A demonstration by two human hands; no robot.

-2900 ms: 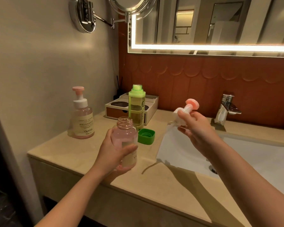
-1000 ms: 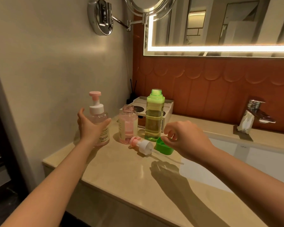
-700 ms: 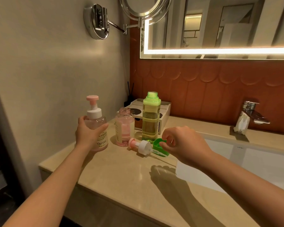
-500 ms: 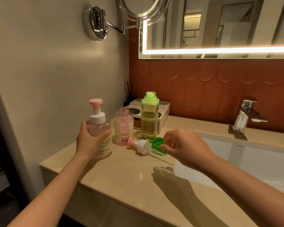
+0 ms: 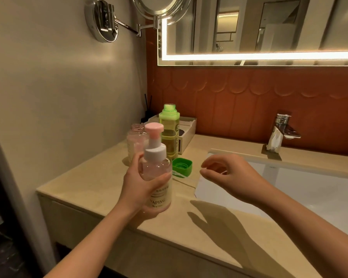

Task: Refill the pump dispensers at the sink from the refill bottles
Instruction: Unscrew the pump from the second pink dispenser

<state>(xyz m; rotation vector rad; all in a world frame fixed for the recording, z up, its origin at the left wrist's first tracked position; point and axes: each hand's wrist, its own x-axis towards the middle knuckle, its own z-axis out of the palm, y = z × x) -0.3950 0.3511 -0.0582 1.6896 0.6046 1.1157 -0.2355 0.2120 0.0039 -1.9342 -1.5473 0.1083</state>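
The left hand (image 5: 138, 184) wraps fingers and thumb round the belly of the pink pump dispenser (image 5: 156, 175), upright over the front of the bench (image 5: 92, 183). The right hand (image 5: 229, 175) hovers near it, fingers loosely curled, apparently empty. The dispenser looks like light, thin, smooth plastic, likely to give under a squeeze and slip if soapy. It seems best steadied low on the body, with the white collar (image 5: 155, 152) turned rather than the springy pink head (image 5: 154, 127). Behind stand an open pink bottle (image 5: 135, 141) and the uncapped green refill bottle (image 5: 169, 135), its green cap (image 5: 182, 166) lying beside.
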